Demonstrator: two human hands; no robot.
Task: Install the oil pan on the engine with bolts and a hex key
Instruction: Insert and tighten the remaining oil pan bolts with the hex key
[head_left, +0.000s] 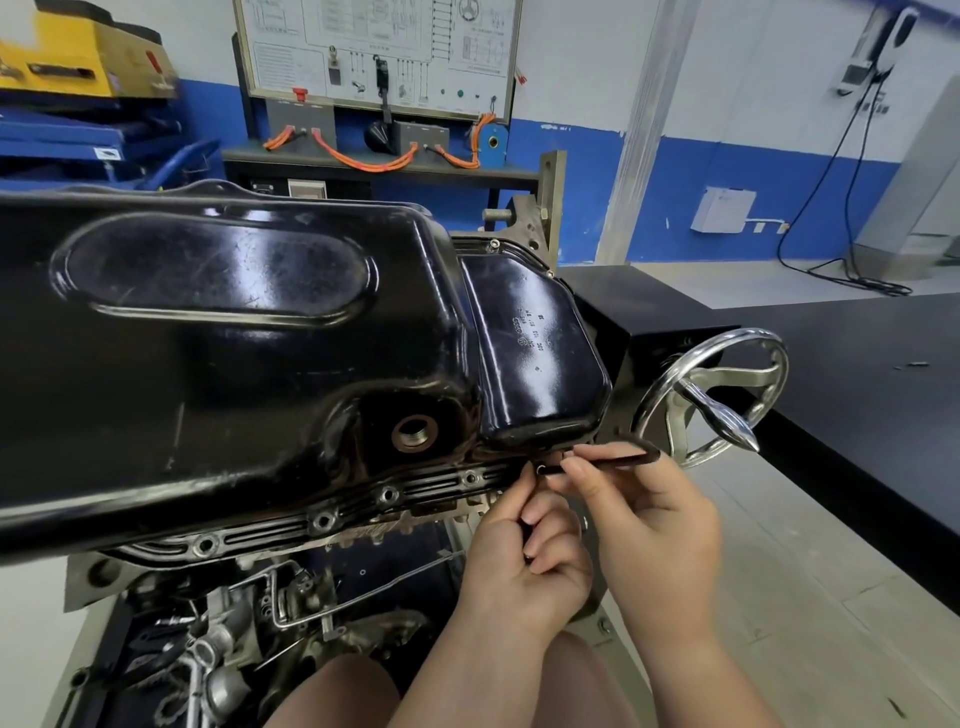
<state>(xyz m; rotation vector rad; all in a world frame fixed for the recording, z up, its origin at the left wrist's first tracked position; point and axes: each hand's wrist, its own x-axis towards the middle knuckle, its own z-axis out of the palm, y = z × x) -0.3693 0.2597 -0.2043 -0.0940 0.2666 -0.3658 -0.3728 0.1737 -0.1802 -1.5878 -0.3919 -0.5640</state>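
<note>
Hex key (602, 462) in both hands (524, 564) (657, 522); oil pan (260, 353) rim just beside

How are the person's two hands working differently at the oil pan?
The right hand pinches the hex key; the left hand curls tightly round a dark piece I cannot identify. The right hand sits higher, the left hand lower. Both work at the rim of the oil pan.

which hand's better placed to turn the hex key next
Right, probably: the right hand pinches the hex key along its shaft, its end at the flange of the oil pan; the left hand, fingers curled, sits by that end.
</note>
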